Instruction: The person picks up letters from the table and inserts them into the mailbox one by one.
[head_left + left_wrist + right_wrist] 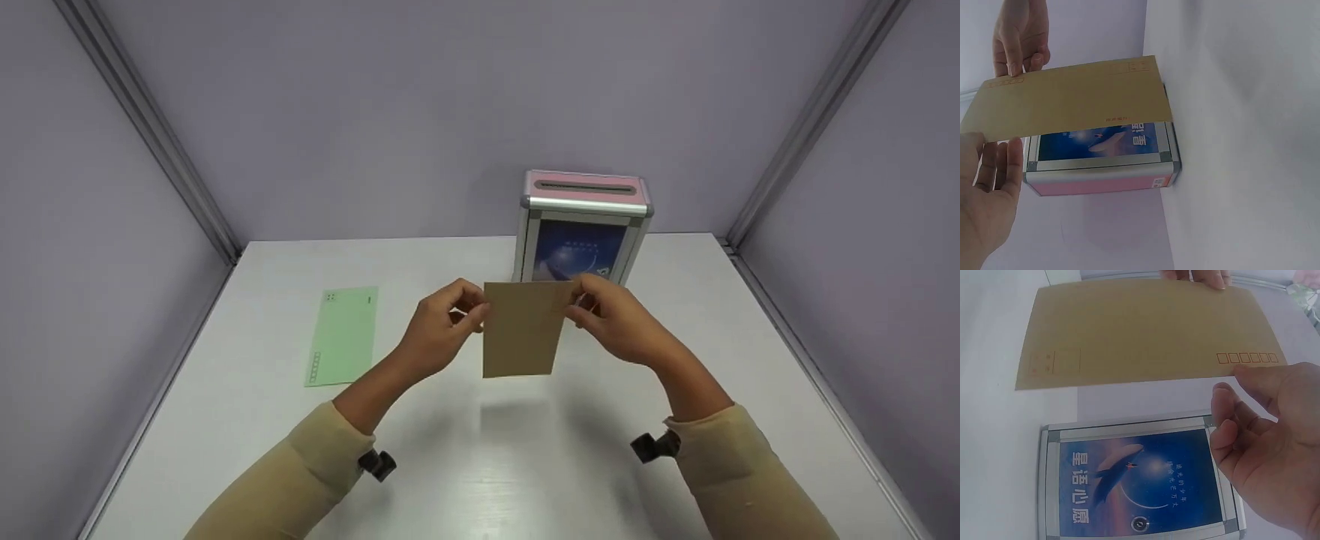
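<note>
A brown kraft envelope (523, 330) hangs upright above the table, held between both hands. My left hand (439, 328) pinches its left edge near the upper corner. At the opposite upper corner, the thumb and fingers of my right hand (621, 321) pinch the other edge. Red postcode squares and a stamp frame are printed on the envelope's far face (1151, 332), as the right wrist view shows. Just behind it stands a silver-framed box (577, 244) with a pink top, a long slot and a blue picture panel; the envelope hides part of its lower front.
A green envelope (343, 337) lies flat on the white table (262, 315) to the left, beyond my left forearm. Grey-white panels (360, 112) enclose the table at the back and both sides. A keyhole lock (1140, 524) sits on the box's front.
</note>
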Demonstrator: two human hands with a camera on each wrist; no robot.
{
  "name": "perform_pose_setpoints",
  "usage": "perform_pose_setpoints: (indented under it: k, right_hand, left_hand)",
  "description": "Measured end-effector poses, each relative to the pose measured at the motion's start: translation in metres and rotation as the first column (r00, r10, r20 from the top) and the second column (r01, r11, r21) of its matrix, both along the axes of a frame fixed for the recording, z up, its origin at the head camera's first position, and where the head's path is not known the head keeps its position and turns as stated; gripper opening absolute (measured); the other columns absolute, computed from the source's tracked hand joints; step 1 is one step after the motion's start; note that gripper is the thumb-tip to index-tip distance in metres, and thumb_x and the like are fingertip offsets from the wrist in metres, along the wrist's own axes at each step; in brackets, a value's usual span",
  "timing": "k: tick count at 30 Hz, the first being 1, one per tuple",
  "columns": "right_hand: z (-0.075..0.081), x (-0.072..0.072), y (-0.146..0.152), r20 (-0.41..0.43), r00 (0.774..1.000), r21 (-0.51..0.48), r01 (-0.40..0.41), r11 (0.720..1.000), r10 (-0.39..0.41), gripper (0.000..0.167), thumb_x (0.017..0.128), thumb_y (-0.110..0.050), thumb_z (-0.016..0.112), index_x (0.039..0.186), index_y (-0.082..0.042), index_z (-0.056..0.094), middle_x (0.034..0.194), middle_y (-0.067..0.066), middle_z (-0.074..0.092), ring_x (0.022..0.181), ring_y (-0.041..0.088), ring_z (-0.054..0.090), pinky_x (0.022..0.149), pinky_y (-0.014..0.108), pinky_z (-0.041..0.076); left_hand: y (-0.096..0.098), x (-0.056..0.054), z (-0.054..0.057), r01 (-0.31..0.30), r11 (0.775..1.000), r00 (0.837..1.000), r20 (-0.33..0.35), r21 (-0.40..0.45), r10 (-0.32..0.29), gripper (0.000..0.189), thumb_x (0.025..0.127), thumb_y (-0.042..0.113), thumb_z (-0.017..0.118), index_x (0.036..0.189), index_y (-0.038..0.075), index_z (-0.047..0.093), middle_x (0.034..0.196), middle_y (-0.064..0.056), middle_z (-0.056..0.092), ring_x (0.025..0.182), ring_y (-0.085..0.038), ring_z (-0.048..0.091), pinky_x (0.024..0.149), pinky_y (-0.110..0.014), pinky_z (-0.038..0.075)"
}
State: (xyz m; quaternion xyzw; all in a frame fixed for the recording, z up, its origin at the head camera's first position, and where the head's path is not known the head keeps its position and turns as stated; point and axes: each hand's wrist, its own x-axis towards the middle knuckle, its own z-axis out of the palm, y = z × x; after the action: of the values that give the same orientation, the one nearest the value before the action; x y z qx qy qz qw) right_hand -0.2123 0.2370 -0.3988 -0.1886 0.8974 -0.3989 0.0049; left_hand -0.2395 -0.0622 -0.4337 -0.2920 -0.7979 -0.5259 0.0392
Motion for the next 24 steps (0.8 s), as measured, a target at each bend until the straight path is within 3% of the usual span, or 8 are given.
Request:
perform_pose_setpoints:
  k: [4,7,15,20,24]
  right_hand:
    - [0.004,0.003,0.004,-0.012,1.000,-0.039,0.025,0.999,-0.026,0.008,0.111,-0.009,0.060,0.118,-0.008,0.062,0.110,0.017,0.070,0.089,0.022,0.067,0.076,0.025,0.057]
    - [0.009,0.006,0.005,-0.045,0.997,-0.071,0.051,0.996,-0.054,0.008,0.112,-0.009,0.058,0.120,-0.007,0.061,0.112,0.018,0.070,0.092,0.023,0.069,0.080,0.025,0.059]
    - [0.034,0.012,0.006,-0.145,0.978,-0.197,0.121,0.973,-0.151,0.013,0.112,-0.003,0.056,0.124,-0.002,0.059,0.122,0.016,0.069,0.113,0.029,0.074,0.094,0.019,0.062]
    - [0.059,0.013,0.005,-0.234,0.950,-0.237,0.150,0.960,-0.207,0.014,0.112,-0.005,0.056,0.125,0.000,0.059,0.120,0.013,0.069,0.110,0.019,0.071,0.095,0.015,0.058]
    - [0.076,0.014,0.004,-0.299,0.921,-0.270,0.168,0.948,-0.249,0.017,0.113,-0.005,0.055,0.128,0.001,0.059,0.125,0.011,0.068,0.114,0.013,0.070,0.099,0.015,0.057]
  left_hand:
    - [0.004,-0.002,0.005,0.030,0.998,0.998,-0.047,-0.057,-0.033,0.012,0.114,0.023,0.059,0.115,0.012,0.065,0.106,-0.007,0.070,0.085,-0.012,0.068,0.076,-0.026,0.058]
    - [0.008,-0.003,0.016,0.050,0.995,0.995,-0.080,-0.084,-0.057,0.012,0.115,0.022,0.057,0.115,0.011,0.063,0.106,-0.008,0.069,0.085,-0.012,0.066,0.075,-0.025,0.056]
    - [0.017,-0.012,0.066,0.025,0.988,0.982,-0.179,-0.151,-0.053,0.013,0.114,0.019,0.058,0.119,0.009,0.064,0.111,-0.009,0.069,0.093,-0.018,0.070,0.080,-0.029,0.059]
    - [0.024,-0.017,0.095,0.005,0.986,0.970,-0.240,-0.166,-0.045,0.013,0.113,0.018,0.059,0.121,0.008,0.064,0.117,-0.009,0.069,0.103,-0.021,0.073,0.089,-0.032,0.062]
    - [0.028,-0.019,0.111,-0.012,0.988,0.949,-0.313,-0.156,-0.037,0.014,0.113,0.015,0.060,0.122,0.005,0.064,0.119,-0.011,0.069,0.109,-0.023,0.074,0.096,-0.032,0.063]
